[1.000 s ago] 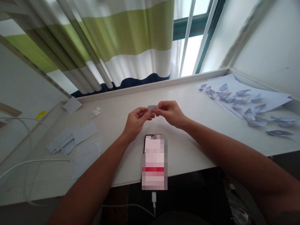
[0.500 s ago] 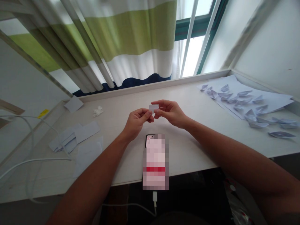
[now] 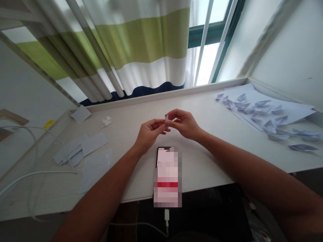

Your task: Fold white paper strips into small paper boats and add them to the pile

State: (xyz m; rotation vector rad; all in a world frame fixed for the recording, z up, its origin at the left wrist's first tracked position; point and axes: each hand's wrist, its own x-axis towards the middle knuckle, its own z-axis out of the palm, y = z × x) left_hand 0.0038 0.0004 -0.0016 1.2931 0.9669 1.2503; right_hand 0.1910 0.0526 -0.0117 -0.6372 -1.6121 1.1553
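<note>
A small piece of folded white paper (image 3: 167, 117) is held above the desk, between the fingertips of both hands. My left hand (image 3: 151, 131) pinches it from the left, thumb and fingers pressed together. From the right, my right hand (image 3: 183, 123) grips it with thumb and forefinger. Fingers cover most of the paper, so its exact folds cannot be made out. Just below the hands a phone (image 3: 164, 154) lies at the front edge of the desk, its screen mostly blurred out.
Several folded paper boats (image 3: 262, 103) rest at the right, some on white sheets (image 3: 297, 97). Loose paper pieces (image 3: 94, 143) lie at the left, near a crumpled white scrap (image 3: 106, 121) and white cables (image 3: 50, 172). A charging plug (image 3: 167, 215) hangs below the phone.
The paper has turned from showing its flat face to a narrow, upright edge. My hands have come closer together, the left shifting slightly right.
</note>
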